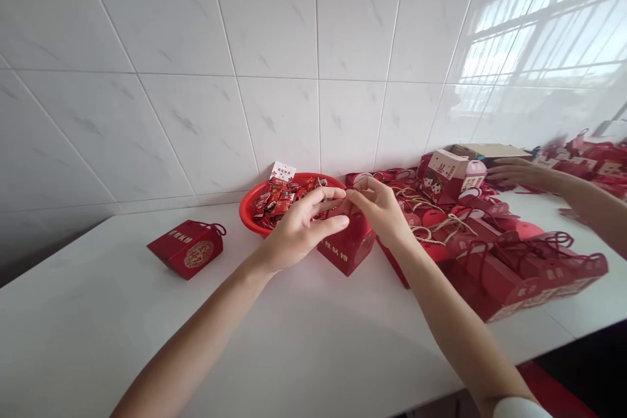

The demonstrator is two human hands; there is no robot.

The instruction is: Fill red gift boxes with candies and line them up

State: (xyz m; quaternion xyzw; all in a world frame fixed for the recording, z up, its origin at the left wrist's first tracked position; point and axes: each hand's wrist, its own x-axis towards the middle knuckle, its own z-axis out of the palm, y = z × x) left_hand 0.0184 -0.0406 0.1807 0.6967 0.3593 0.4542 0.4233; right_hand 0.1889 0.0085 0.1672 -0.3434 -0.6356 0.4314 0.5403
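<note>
A red gift box with gold lettering stands on the table in front of me. My left hand is at its upper left, fingers bent around the top and thumb along the near side. From the right, my right hand pinches at the box's top, its fingertips meeting those of my left. The small part between the fingertips is hidden. Just behind the box, a red plastic basket holds many small red-wrapped sweets and a white printed card.
Another red gift box with a cord handle sits at the left. Many red boxes crowd the right, some with cord handles, and a pink-and-white box lies on top. A co-worker's hand reaches in from the right. A tiled wall borders the white table.
</note>
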